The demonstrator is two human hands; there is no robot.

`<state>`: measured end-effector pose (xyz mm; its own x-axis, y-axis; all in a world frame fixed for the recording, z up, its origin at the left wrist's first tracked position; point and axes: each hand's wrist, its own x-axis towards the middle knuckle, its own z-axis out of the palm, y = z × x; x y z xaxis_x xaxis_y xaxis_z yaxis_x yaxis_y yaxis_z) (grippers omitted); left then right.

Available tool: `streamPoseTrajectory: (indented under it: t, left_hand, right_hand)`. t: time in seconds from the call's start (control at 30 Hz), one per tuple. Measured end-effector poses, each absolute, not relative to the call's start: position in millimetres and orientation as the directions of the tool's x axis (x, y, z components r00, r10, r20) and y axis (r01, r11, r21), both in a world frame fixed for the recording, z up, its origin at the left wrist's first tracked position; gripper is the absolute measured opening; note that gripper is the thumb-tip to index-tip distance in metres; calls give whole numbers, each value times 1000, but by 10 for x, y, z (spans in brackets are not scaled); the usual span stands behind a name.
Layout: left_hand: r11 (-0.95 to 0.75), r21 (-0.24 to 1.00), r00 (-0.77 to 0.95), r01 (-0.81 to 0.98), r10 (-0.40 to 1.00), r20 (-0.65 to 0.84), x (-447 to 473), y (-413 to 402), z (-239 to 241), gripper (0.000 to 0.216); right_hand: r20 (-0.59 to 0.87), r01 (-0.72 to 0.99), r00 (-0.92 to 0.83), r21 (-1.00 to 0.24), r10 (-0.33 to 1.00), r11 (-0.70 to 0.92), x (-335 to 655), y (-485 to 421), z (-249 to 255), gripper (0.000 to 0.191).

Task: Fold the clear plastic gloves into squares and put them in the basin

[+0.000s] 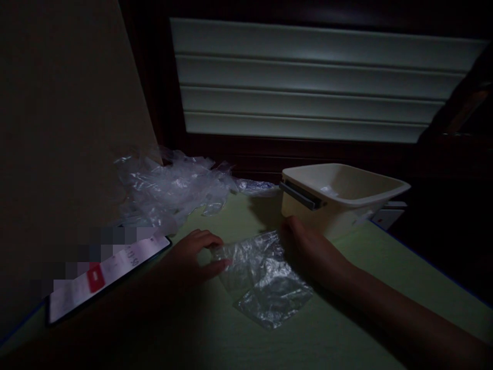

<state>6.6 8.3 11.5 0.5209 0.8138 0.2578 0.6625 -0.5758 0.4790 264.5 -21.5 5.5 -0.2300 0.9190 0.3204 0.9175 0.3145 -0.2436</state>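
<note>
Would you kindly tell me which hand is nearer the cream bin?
Right: the right hand is just in front of the cream bin; the left hand is farther left.

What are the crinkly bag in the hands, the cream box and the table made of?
The bag looks like thin, shiny plastic: it's see-through, with bright wrinkles. The box is probably hard, smooth plastic: its rim is rounded and its walls stand stiff. The table, greenish and dull, might be wood or laminate; too dark to be sure.

Dim light, wall point(69, 113), slatted panel point(308, 82) (dark-framed)
</note>
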Motion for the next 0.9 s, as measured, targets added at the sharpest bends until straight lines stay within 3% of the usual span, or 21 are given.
streamPoseTrajectory:
  t: [0.17,0.33,0.5,0.6,0.73,0.9]
  left_hand:
    - [-519,584,520,625,834,185,46,111,116,15]
    - [-496,641,476,586,851,223,35,130,138,13]
    - [-405,718,412,567,893,179,16,167,132,15]
    - [-350,769,371,535,915,158,22,187,120,18]
    - [-300,818,351,491,927,129,45,168,114,29]
    - [-386,724,414,572,897,152,57,90,97,46]
  right_hand:
    - [343,859,-158,-414,926,300,2661,-217,63,8]
    - [375,668,-139,-648,917,366,2678,-205,65,16]
    - [141,316,-96,-934,985,164,2708,-166,44,38]
    - [7,227,-204,-972,979,54,2735,-129,22,33]
    - [-35,231,-180,-973,983,8,2755,-97,-16,21]
    - [-18,204,-140,-979,990,11,2749,-100,-16,20]
